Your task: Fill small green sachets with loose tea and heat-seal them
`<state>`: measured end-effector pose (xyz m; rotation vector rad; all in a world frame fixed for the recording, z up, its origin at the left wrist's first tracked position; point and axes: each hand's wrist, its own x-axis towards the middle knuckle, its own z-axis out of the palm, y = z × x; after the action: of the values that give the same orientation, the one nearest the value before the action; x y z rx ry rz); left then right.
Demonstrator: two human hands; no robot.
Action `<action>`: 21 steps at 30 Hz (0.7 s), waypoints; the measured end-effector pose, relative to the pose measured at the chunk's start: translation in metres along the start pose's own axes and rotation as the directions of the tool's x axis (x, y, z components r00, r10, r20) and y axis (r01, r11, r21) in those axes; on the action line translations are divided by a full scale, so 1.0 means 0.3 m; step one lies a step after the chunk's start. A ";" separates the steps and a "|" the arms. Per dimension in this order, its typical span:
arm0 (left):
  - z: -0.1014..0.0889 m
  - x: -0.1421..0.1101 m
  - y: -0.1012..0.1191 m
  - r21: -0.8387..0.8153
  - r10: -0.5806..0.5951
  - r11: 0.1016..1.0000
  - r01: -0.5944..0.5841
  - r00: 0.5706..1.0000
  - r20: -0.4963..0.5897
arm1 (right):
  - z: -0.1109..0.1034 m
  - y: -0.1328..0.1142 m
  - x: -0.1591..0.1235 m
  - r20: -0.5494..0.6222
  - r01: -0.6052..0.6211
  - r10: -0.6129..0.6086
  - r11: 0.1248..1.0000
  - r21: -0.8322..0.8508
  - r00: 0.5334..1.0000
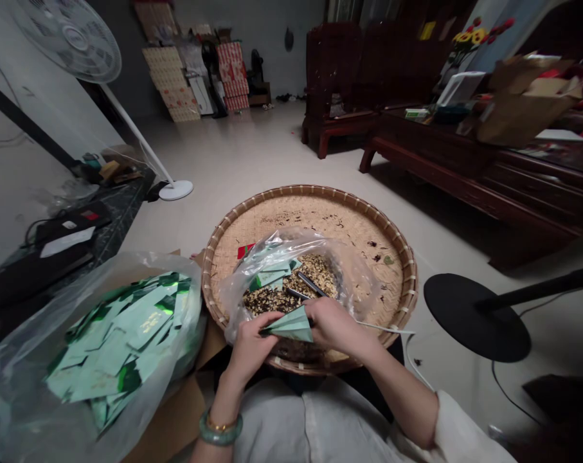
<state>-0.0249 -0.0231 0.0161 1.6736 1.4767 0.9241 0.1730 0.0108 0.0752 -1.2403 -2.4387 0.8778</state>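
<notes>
We note folded green paper (291, 326) held over near side of tray, pinched between both hands. Left hand (250, 344) grips one end, right hand (337, 325) closed on other. Under hands, round woven tray (310, 191) carries clear plastic bag (295, 241) holding dark-and-tan dried mix (284, 289), two dark rods (310, 283), more green sheets (272, 275). Left of tray, second plastic bag (132, 265) full of green foil sheets (117, 341), resting on cardboard (175, 411). Jade bangle (220, 427) on left wrist.
</notes>
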 end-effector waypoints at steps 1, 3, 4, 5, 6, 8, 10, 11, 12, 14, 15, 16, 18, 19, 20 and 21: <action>0.000 0.000 -0.003 -0.007 -0.004 1.000 0.004 1.000 0.001 | -0.003 0.000 0.000 -0.017 0.018 -0.017 1.000 0.017 1.000; 0.002 0.002 -0.009 -0.021 -0.011 1.000 0.011 1.000 0.000 | -0.013 0.001 -0.001 -0.059 0.046 -0.042 0.997 0.065 0.997; 0.003 0.004 -0.011 -0.029 -0.016 0.999 0.016 1.000 -0.005 | -0.019 0.003 -0.002 -0.081 0.059 -0.051 0.994 0.092 0.995; 0.005 0.006 -0.013 -0.039 -0.022 0.999 0.021 1.000 -0.009 | -0.025 0.004 -0.002 -0.106 0.075 -0.062 0.990 0.121 0.992; 0.006 0.008 -0.014 -0.052 -0.026 0.998 0.026 1.000 -0.012 | -0.031 0.005 -0.002 -0.137 0.093 -0.073 0.984 0.150 0.988; 0.009 0.013 -0.015 -0.086 -0.035 0.996 0.033 0.999 -0.022 | -0.038 0.004 -0.002 -0.207 0.134 -0.090 0.969 0.207 0.974; 0.011 0.018 -0.015 -0.123 -0.040 0.992 0.035 0.999 -0.037 | -0.040 0.000 -0.001 -0.267 0.177 -0.109 0.954 0.243 0.957; 0.012 0.019 -0.016 -0.141 -0.040 0.989 0.033 0.998 -0.047 | -0.040 -0.004 -0.002 -0.292 0.199 -0.121 0.946 0.254 0.949; 0.011 0.020 -0.018 -0.160 -0.042 0.987 0.032 0.997 -0.060 | -0.040 -0.007 -0.003 -0.315 0.225 -0.136 0.938 0.263 0.939; 0.009 0.021 -0.022 -0.200 -0.053 0.979 0.035 0.995 -0.088 | -0.042 -0.013 -0.008 -0.364 0.279 -0.169 0.919 0.278 0.916; 0.008 0.021 -0.025 -0.220 -0.065 0.975 0.041 0.993 -0.102 | -0.046 -0.015 -0.012 -0.391 0.300 -0.176 0.911 0.284 0.903; 0.006 0.020 -0.028 -0.239 -0.079 0.970 0.050 0.990 -0.114 | -0.052 -0.017 -0.017 -0.416 0.313 -0.175 0.905 0.290 0.892; 0.004 0.019 -0.031 -0.272 -0.105 0.960 0.065 0.985 -0.137 | -0.067 -0.018 -0.028 -0.459 0.313 -0.156 0.905 0.290 0.875; 0.004 0.018 -0.032 -0.286 -0.109 0.956 0.064 0.984 -0.142 | -0.074 -0.018 -0.034 -0.472 0.302 -0.145 0.912 0.277 0.870; 0.004 0.017 -0.031 -0.299 -0.106 0.952 0.059 0.984 -0.143 | -0.082 -0.019 -0.039 -0.480 0.289 -0.139 0.923 0.253 0.866; 0.004 0.016 -0.029 -0.311 -0.100 0.949 0.051 0.985 -0.143 | -0.088 -0.021 -0.045 -0.484 0.276 -0.139 0.935 0.224 0.864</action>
<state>-0.0278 -0.0174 0.0082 1.3354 1.4040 1.1984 0.1899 0.0076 0.1001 -0.9254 -1.9384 0.7372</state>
